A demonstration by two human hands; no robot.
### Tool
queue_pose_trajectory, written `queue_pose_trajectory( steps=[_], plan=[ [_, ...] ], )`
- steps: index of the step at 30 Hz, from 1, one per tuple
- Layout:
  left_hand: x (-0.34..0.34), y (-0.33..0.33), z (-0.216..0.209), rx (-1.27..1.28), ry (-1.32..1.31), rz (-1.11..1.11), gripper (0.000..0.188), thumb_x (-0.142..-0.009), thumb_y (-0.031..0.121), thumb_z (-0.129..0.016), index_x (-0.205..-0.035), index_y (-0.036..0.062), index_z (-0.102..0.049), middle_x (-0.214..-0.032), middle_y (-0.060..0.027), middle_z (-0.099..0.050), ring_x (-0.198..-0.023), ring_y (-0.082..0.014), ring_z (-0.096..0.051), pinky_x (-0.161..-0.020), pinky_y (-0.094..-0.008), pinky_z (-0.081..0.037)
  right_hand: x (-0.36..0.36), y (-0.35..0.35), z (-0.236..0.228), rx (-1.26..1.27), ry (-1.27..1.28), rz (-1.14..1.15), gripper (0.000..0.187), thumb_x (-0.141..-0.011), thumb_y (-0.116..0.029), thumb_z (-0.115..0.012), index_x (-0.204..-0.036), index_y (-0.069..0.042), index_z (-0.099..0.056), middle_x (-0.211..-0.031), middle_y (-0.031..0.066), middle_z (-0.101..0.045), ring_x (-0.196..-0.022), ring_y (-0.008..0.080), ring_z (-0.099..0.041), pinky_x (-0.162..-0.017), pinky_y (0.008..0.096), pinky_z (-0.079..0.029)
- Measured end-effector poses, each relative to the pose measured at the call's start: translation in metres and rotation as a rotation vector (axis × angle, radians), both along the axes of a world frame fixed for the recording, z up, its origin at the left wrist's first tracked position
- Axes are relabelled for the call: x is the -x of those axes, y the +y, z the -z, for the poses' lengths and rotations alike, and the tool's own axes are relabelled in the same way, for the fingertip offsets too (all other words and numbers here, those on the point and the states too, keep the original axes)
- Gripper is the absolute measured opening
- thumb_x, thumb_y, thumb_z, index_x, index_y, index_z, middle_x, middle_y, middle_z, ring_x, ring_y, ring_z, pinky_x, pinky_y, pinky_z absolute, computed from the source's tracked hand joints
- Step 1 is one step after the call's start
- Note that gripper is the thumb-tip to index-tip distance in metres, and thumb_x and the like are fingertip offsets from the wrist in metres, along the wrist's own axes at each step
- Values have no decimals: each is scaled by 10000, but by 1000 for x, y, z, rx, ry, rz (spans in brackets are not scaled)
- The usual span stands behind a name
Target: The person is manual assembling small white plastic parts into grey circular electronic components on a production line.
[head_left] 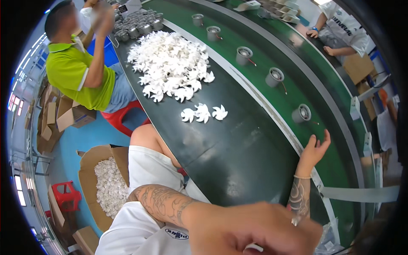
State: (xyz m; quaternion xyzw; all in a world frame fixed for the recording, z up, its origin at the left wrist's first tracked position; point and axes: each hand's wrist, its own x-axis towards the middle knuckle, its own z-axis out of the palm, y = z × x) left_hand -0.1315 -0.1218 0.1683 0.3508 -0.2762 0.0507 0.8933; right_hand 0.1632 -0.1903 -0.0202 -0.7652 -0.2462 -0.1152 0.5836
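My left hand (263,225) is large and close at the bottom, its fingers curled. A small white piece (253,246) shows between them, mostly hidden, so its kind cannot be made out. Over the green conveyor belt my right hand (316,148) reaches out with fingers apart and nothing in it. Nearest to it stands a grey cup-shaped motor housing (301,113) with a short thin wire, just beyond the fingertips and not touched. On the dark work surface (229,161) lie three white bladed fan wheels (202,113) in a row, in front of a big heap of white fan wheels (168,61).
Several more grey housings (244,55) stand spaced along the belt (263,89). A co-worker in a green shirt (80,70) sits at far left near stacked grey parts (138,25). Another person (344,34) is across the belt. A carton of white pieces (91,170) stands on the floor.
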Motion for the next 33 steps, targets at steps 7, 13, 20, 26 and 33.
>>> queue_pose_trajectory(
  steps=[7, 13, 20, 26, 33],
  plan=[
    [-1, 62, 68, -1444, 441, -1490, 175, -791, 79, -686, -958, 24, -681, -1021, -141, -656, -920, -333, -589, -803, -388, -474, -1, -13, 1, 6, -6, 31, 475, -896, -69, -581, -1352, -7, -465, -1359, 153, -509, -1269, 258, -484, -1102, 405, -355],
    [-17, 93, 152, -2144, 592, -1456, 412, -829, 177, -700, -1230, 102, -640, -1247, -98, -616, -1222, -320, -523, -1003, -474, -337, 2, -7, 0, 96, -250, 99, 452, -839, -62, -610, -1279, -4, -521, -1263, 171, -548, -1196, 304, -525, -1042, 392, -399],
    [-17, 109, 177, -2217, 455, -1645, 254, -917, 137, -608, -1155, 72, -669, -1113, -80, -663, -1132, -278, -576, -1000, -509, -333, 79, -92, -65, 147, -922, -448, 177, -805, 40, -570, -950, -36, -636, -917, 134, -596, -803, 275, -575, -664, 370, -453],
    [-16, 79, 162, -1899, 401, -1317, 183, -889, 38, -584, -1044, -48, -630, -1000, -203, -609, -937, -387, -550, -841, -476, -438, 26, -216, -44, -229, -129, 768, 119, -925, -9, -509, -982, -30, -611, -923, 24, -598, -795, 130, -515, -710, 275, -411],
    [-48, 50, 148, -1730, 273, -892, 208, -863, 34, -658, -1062, -22, -628, -949, -170, -645, -871, -360, -616, -767, -422, -498, -113, -343, -7, -612, -24, 974, 265, -894, -43, -545, -1153, 7, -528, -1064, 87, -578, -978, 181, -541, -873, 318, -452]
  ],
)
